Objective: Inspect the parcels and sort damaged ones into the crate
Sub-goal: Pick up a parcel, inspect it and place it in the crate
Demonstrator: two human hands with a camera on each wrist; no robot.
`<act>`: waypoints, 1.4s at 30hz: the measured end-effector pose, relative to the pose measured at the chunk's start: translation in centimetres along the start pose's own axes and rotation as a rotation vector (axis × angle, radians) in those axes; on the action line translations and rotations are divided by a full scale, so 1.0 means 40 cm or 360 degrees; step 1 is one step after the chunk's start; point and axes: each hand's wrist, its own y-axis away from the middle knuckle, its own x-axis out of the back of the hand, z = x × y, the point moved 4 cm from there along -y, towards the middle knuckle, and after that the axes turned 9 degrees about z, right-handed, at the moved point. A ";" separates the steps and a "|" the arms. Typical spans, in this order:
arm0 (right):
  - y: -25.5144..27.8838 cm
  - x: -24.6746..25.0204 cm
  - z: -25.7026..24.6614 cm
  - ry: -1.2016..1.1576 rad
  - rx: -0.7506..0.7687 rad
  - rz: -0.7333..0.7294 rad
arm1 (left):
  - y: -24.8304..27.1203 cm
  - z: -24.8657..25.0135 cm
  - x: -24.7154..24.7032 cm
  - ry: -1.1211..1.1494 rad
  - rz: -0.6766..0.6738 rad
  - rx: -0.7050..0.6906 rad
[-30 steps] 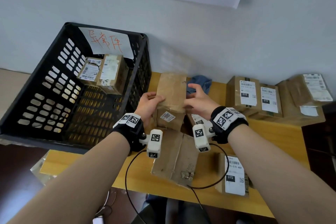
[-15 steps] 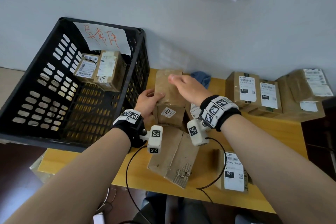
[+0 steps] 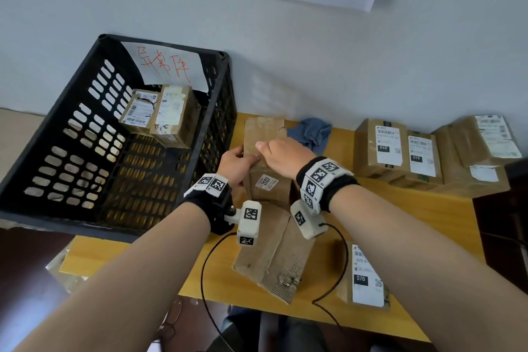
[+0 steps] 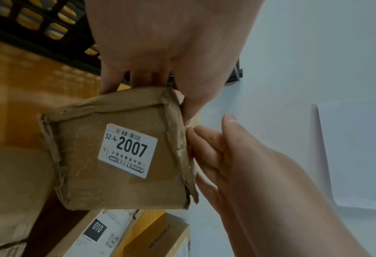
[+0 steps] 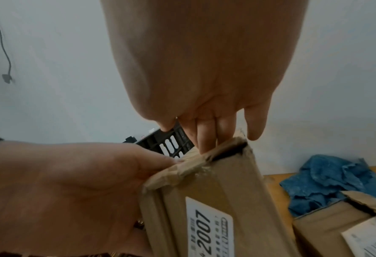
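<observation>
A worn brown parcel [image 3: 267, 177] with a white "2007" label is held upright over the table, just right of the black crate [image 3: 71, 151]. My left hand [image 3: 238, 161] grips its left edge, thumb on the front and fingers behind. My right hand [image 3: 278, 151] lies across its upper face. The right hand's fingers [image 5: 204, 137] stay fairly straight against a torn, gaping corner [image 5: 226, 153], with the thumb off the parcel. The left wrist view shows the parcel's crushed, frayed edges [image 4: 178, 147]. Two labelled parcels [image 3: 163, 114] lie in the crate.
A crumpled carton [image 3: 274, 254] lies on the yellow table [image 3: 400, 208] under my wrists, with a "070" parcel [image 3: 364, 274] at the front right. Three labelled parcels [image 3: 405, 148] line the back right. A blue cloth [image 3: 310, 133] sits by the wall.
My right hand left the parcel's right side, passed over its top and now lies across its upper face. The left hand kept its grip on the left edge.
</observation>
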 end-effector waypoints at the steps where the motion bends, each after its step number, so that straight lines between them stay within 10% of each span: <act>1: 0.001 -0.001 -0.001 -0.0015 0.0009 -0.0011 | 0.000 0.000 0.002 -0.0005 0.0000 0.0017; 6: 0.009 0.050 0.034 -0.0789 -0.0188 -0.0058 | 0.008 0.005 0.019 0.0014 -0.0014 0.0117; 9: -0.002 0.072 0.100 -0.1508 -0.0597 0.0291 | 0.019 0.008 0.022 0.0047 -0.0027 0.0178; 15: -0.013 0.006 0.128 -0.1220 -0.0857 0.0061 | 0.019 0.023 0.011 -0.0007 -0.0060 0.0148; 22: -0.002 0.074 0.131 -0.1685 -0.0791 0.0379 | 0.010 0.097 0.009 0.0244 -0.0047 -0.0134; 32: 0.021 0.074 0.165 -0.2033 -0.0728 0.0554 | -0.010 0.116 -0.005 0.0525 0.0004 0.0010; 42: 0.020 0.033 0.178 -0.1409 -0.0551 0.0557 | -0.037 0.040 0.002 0.0153 0.0148 0.0035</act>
